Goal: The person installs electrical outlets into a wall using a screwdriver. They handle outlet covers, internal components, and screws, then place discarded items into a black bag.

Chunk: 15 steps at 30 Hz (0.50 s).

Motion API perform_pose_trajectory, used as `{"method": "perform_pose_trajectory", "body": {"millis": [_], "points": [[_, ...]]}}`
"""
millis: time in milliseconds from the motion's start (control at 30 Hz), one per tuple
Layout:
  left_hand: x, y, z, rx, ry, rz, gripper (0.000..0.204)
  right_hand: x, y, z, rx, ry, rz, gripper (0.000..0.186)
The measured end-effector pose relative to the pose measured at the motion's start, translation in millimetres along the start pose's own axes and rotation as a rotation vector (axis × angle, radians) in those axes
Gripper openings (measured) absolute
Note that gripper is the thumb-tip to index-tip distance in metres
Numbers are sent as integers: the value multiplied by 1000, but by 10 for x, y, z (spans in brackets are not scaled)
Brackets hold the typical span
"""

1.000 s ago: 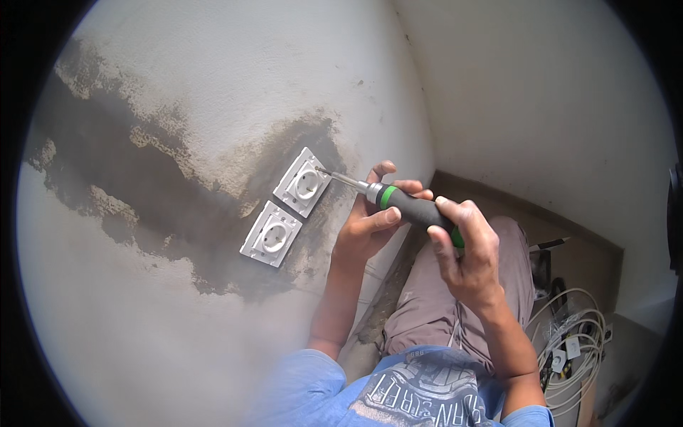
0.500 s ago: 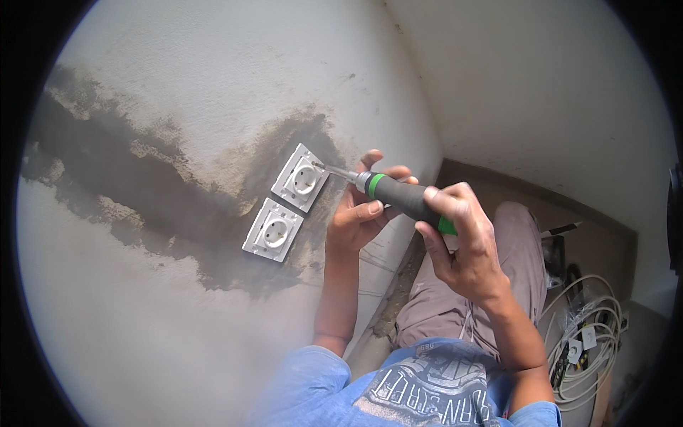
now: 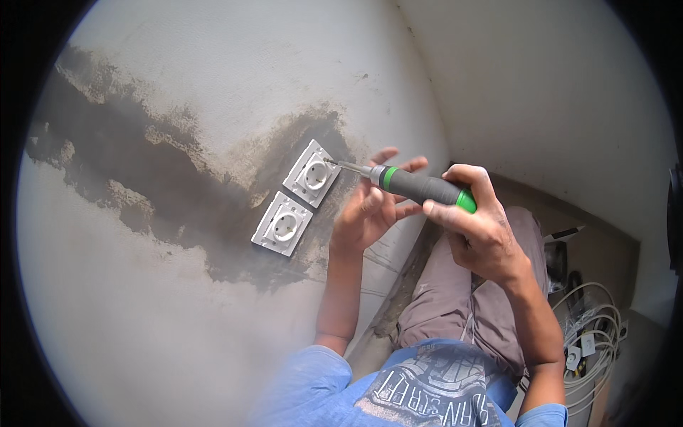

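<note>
A screwdriver (image 3: 427,189) with a thick grey handle and green bands points left toward the wall. Its tip meets the right-hand edge of the upper white power socket (image 3: 313,175), at a screw too small to make out clearly. My right hand (image 3: 487,231) grips the rear end of the handle, thumb on one side and fingers on the other. Behind the front of the tool, my left hand (image 3: 366,220) is open with its fingers spread, some blurred by motion. Just below the upper socket sits a second white socket (image 3: 283,224); both lack cover frames.
Grey plaster (image 3: 178,185) runs across the white wall around the sockets. A second wall (image 3: 555,92) meets it in a corner at right. Beside my bent leg (image 3: 437,288), coiled pale cable (image 3: 605,334) and small parts lie on the floor.
My left fingers have come off the screwdriver's front and spread apart. My right hand has turned around the handle's end. The view has shifted slightly, while the tip stays at the upper socket.
</note>
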State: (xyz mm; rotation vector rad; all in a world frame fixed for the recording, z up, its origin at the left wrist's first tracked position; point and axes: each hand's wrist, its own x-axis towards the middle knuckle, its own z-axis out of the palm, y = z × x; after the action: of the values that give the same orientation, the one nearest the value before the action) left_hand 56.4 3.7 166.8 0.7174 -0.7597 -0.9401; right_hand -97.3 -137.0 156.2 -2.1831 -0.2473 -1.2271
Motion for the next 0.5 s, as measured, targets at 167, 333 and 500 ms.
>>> {"method": "perform_pose_trajectory", "body": {"millis": [167, 333, 500], "points": [[9, -114, -262, 83, 16, -28, 43, 61, -18, -4, 127, 26, 24, 51], [16, -191, -212, -12, -55, 114, 43, 183, -225, -195, 1111, -173, 1026, 49], [21, -67, 12, -403, -20, 65, 34, 347, -258, -219, 450, -394, 554, 32]]}}
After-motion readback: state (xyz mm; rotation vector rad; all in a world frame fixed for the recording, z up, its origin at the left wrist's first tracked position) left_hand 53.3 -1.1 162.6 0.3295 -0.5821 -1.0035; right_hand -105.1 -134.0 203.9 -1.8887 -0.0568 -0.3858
